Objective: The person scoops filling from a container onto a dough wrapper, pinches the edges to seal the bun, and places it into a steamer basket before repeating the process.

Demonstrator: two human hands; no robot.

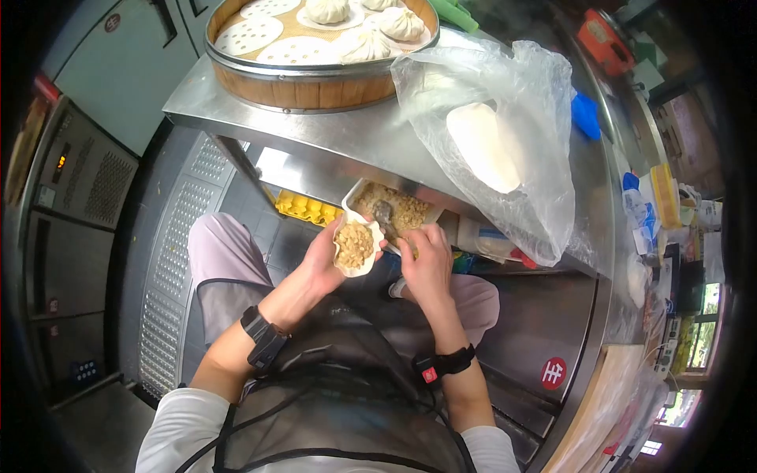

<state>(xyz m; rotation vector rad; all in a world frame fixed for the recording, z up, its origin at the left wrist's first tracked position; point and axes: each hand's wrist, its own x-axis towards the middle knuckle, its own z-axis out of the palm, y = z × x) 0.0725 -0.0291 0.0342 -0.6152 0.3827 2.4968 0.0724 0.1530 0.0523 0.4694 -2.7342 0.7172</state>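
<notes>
My left hand (322, 256) holds an open dough wrapper (371, 262) from below and from the side, with a mound of crumbly light-brown filling (354, 245) in it. Just to the right, my right hand (426, 256) has its fingers closed at a spoon (383, 213), whose handle is mostly hidden. The spoon's bowl lies in a white tray (348, 197) of the same filling, under the edge of the steel table. Wrapper and tray are very close together.
A wooden steamer (315, 89) with pleated buns (365, 44) and perforated papers stands on the steel table (260, 120). Clear plastic around pale dough (483, 147) hangs over the table's front edge. A yellow egg tray (306, 208) sits below. My knees are on both sides.
</notes>
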